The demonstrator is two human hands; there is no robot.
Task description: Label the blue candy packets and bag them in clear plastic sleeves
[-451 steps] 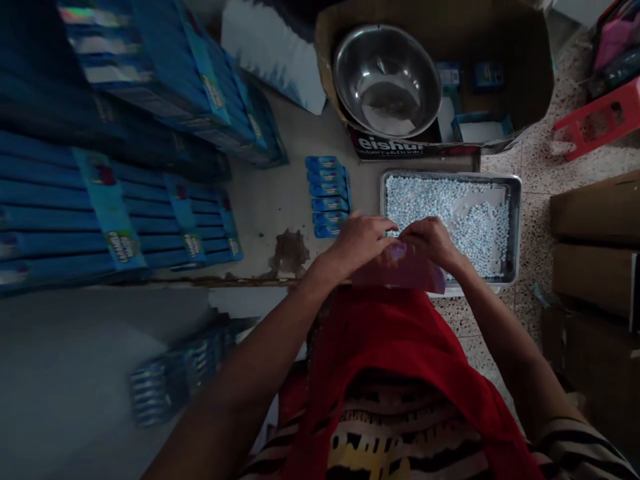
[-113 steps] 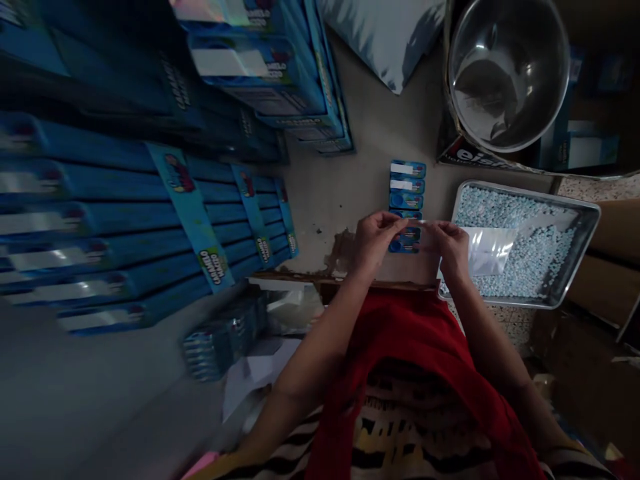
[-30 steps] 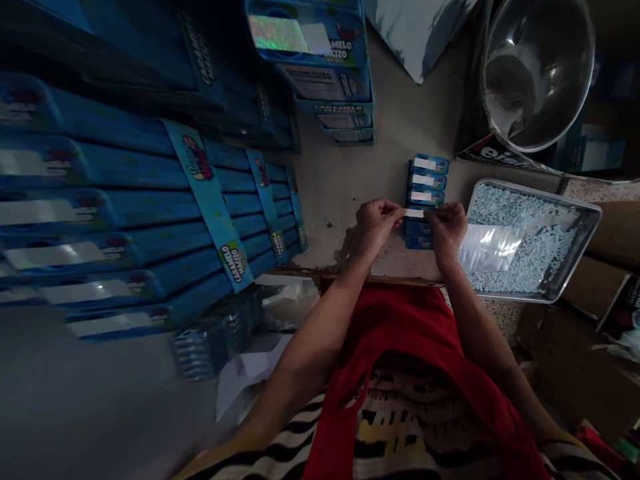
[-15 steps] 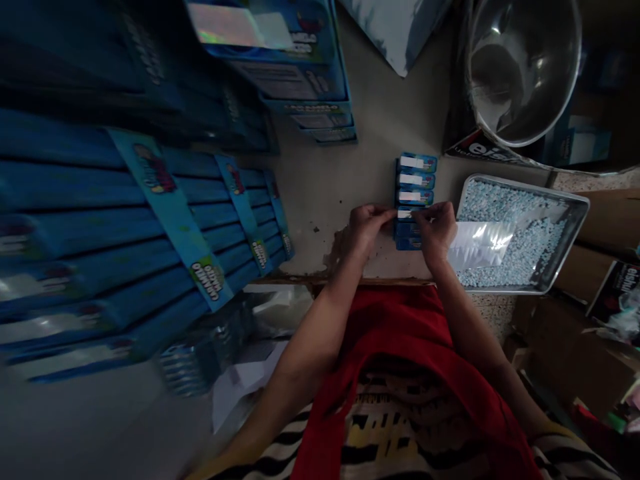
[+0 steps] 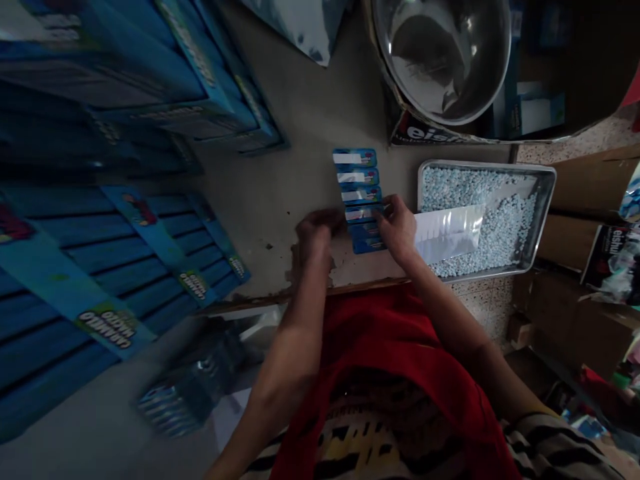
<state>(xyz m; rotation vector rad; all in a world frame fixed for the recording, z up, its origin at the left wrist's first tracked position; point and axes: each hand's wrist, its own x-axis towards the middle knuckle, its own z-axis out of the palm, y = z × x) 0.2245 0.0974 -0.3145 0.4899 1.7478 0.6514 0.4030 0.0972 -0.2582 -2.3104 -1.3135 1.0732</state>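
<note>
Blue boxes (image 5: 371, 195) with white strips (image 5: 347, 159) at centre; pale blue and white pellets (image 5: 506, 230) right; red apron (image 5: 375, 323), black-and-cream striped shirt (image 5: 543, 433) at bottom.

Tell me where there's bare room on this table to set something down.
The widest bare patch of tabletop lies between the stacked blue boxes and the row of small blue boxes; the left hand covers its row side. Another lies between the silvery bag and that row. Right of the row is crowded: right hand, white sheet, tray.

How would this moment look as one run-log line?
left hand: blurred, left of blue boxes | right hand: at boxes' right edge | white sheet: partly over pellet tray
</note>
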